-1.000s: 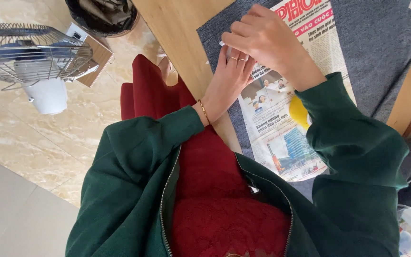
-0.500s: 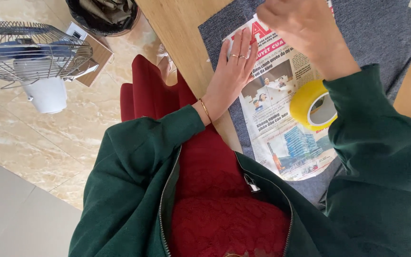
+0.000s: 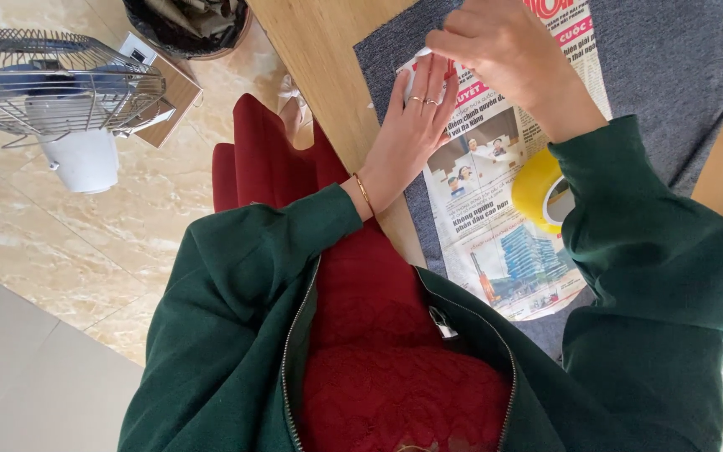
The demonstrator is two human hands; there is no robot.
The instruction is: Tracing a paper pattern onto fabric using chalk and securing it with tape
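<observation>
Left hand (image 3: 407,138): mine, palm down, fingers (image 3: 428,88) straight and close together, pressed flat on the left edge of the newspaper (image 3: 495,209). Two rings on the fingers, a thin gold bracelet (image 3: 364,194) at the wrist. The hand grips nothing; it only bears down on the paper.

Right hand (image 3: 504,54): mine, just beyond the left fingertips and nearly touching them. Fingers curled in and narrow, pinching at the top left corner of the newspaper, where a small white bit shows under them. Whether they hold the paper itself or something small on it, I cannot tell.

Newspaper: one printed sheet with colour photographs, lying lengthwise under both sets of fingers and running back towards my body, spread on a grey felt mat (image 3: 671,92).

Tape roll (image 3: 546,191): yellow, standing on the newspaper, behind the right fingers and close against my right forearm, partly hidden by the green sleeve (image 3: 654,243).

Grey felt mat: lies on the wooden tabletop (image 3: 320,50), under the newspaper, reaching past the fingers to the right.

Wooden tabletop: bare light wood to the left of the left fingers.

Floor items, well to the left of the fingers: a wire-caged fan (image 3: 52,79) on a white base, a dark bin (image 3: 186,21), marble-patterned floor tiles (image 3: 85,251).
</observation>
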